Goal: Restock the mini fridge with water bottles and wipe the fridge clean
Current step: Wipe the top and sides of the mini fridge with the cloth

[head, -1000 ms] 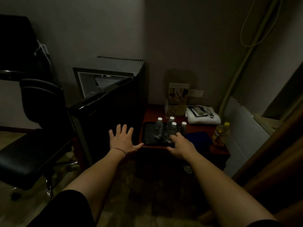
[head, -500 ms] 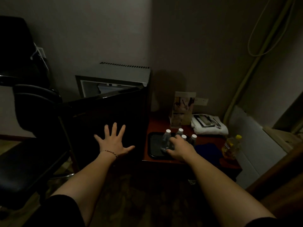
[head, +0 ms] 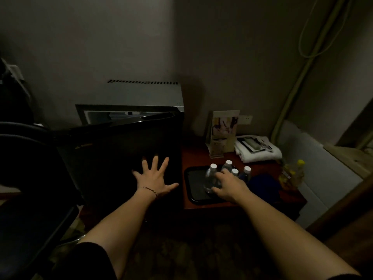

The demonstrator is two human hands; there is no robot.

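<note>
The black mini fridge (head: 145,96) stands against the wall with its door (head: 113,158) ajar, showing a strip of pale interior along the top. My left hand (head: 155,178) lies flat on the door front, fingers spread. Several white-capped water bottles (head: 247,169) stand on a black tray (head: 192,186) on the low red-brown table to the right. My right hand (head: 230,184) reaches over the tray, its thumb and fingers curled round the front-left bottle (head: 211,175).
A black office chair (head: 26,178) crowds the fridge's left side. On the table (head: 197,156) are a brochure stand (head: 222,132), a folded white towel (head: 260,152), a dark blue cloth (head: 264,184) and a yellow-capped bottle (head: 292,174). White boards lean at the right.
The view has moved closer and lower. My left hand went from the air onto the fridge door, which has swung nearer to closed. My right hand stayed at the bottles.
</note>
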